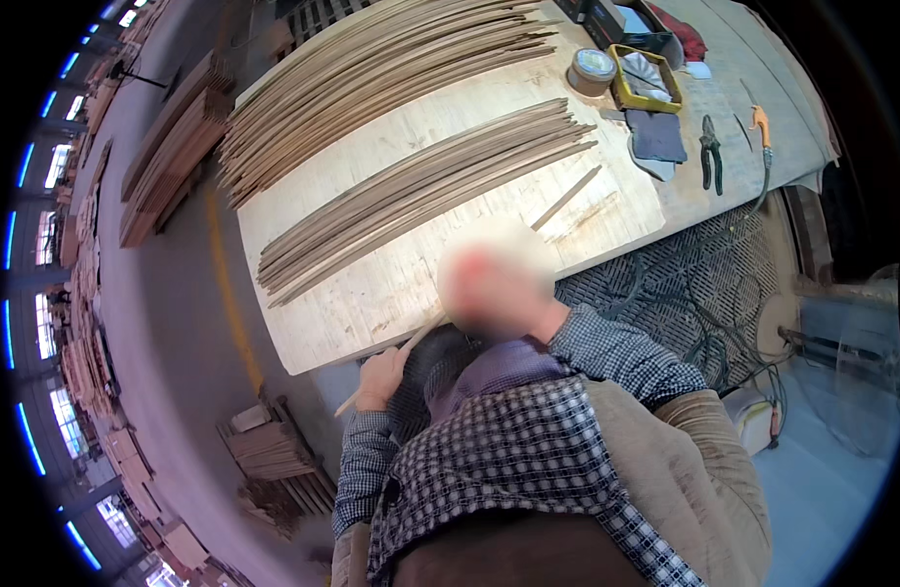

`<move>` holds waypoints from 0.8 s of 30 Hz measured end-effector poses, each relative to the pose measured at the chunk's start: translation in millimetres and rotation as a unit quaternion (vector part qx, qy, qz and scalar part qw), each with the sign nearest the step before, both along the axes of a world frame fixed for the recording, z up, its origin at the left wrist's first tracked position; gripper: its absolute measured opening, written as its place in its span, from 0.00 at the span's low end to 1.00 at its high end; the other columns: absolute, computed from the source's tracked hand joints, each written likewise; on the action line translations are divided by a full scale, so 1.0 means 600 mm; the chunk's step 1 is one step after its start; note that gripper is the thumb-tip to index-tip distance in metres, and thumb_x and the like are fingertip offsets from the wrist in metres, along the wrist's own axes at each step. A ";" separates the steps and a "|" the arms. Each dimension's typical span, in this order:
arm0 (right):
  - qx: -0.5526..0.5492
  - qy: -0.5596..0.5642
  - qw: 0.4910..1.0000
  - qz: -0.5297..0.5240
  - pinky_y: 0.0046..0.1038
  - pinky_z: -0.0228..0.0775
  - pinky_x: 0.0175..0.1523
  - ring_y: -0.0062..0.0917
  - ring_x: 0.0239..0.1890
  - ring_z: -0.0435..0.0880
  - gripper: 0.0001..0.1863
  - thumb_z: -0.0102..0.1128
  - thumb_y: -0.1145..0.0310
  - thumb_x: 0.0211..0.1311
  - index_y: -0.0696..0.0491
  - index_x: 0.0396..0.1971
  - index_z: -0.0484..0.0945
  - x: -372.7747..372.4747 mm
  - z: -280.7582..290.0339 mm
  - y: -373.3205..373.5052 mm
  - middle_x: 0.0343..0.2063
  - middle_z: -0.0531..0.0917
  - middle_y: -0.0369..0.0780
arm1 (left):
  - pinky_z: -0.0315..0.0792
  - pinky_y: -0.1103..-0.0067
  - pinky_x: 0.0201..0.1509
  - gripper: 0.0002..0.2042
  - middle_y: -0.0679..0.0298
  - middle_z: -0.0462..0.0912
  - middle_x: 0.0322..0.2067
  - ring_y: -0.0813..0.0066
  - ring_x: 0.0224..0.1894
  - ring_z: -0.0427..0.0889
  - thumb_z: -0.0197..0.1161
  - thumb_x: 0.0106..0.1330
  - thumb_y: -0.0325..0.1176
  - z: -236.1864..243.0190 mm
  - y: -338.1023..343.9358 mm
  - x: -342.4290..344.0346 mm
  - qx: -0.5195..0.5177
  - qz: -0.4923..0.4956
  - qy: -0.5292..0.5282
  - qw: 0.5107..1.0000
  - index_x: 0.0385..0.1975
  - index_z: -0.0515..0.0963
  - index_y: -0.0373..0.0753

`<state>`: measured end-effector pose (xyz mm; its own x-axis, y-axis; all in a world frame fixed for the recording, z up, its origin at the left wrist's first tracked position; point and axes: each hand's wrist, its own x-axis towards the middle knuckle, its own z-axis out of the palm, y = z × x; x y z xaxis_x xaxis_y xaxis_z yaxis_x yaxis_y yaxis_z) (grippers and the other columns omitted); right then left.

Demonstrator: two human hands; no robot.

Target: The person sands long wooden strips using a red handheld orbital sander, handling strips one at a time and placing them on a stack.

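From up here I take the pale plywood desk [391, 284] as my landmark. Just off its near edge, the left hand [379, 380] has its grip pinched around a thin wooden strip [411, 344], which runs up from below the hand toward that near edge and passes under a blurred patch, so I cannot see where its far end lies. The right hand sits inside that same blurred patch at the near edge; I only see the checked sleeve [616, 352] leading to it, and I cannot tell whether its grip is spread or closed. On the desk's middle lies a long fan of similar curved strips [420, 196], with a bigger stack [371, 78] along its far edge, and one short loose slat [565, 199] toward its right end. Past that right end sit a tape roll [592, 68], a yellow tray [646, 78] and pliers [710, 152]. I judge one strip is being handled singly, probably checked or trimmed; the next move calls for steadying it with both hands before it joins the fan.
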<state>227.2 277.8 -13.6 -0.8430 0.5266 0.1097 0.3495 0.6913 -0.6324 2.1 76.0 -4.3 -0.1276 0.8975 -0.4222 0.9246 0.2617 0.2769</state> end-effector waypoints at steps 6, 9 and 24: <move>0.098 -0.145 0.984 -0.025 0.36 0.67 0.31 0.34 0.26 0.74 0.08 0.57 0.72 0.46 0.46 0.29 0.73 0.115 0.239 0.159 0.23 0.73 0.41 | 0.67 0.58 0.36 0.21 0.48 0.77 0.26 0.45 0.31 0.75 0.42 0.66 0.48 -0.012 -0.012 -0.010 -0.028 0.048 -0.019 0.998 0.25 0.73 0.38; 0.088 -0.163 0.961 -0.205 0.37 0.68 0.34 0.36 0.29 0.75 0.12 0.57 0.71 0.45 0.44 0.34 0.73 0.180 0.142 0.197 0.27 0.74 0.42 | 0.68 0.60 0.37 0.19 0.48 0.77 0.26 0.46 0.32 0.76 0.44 0.66 0.47 -0.016 -0.010 -0.032 0.001 0.015 -0.099 0.995 0.27 0.74 0.37; -0.071 -0.055 0.996 0.005 0.40 0.71 0.44 0.46 0.44 0.75 0.20 0.57 0.69 0.49 0.42 0.46 0.73 0.010 0.135 -0.016 0.37 0.74 0.51 | 0.67 0.56 0.33 0.19 0.48 0.78 0.22 0.45 0.29 0.77 0.47 0.65 0.50 -0.010 0.005 0.015 0.002 0.088 0.028 0.996 0.26 0.72 0.40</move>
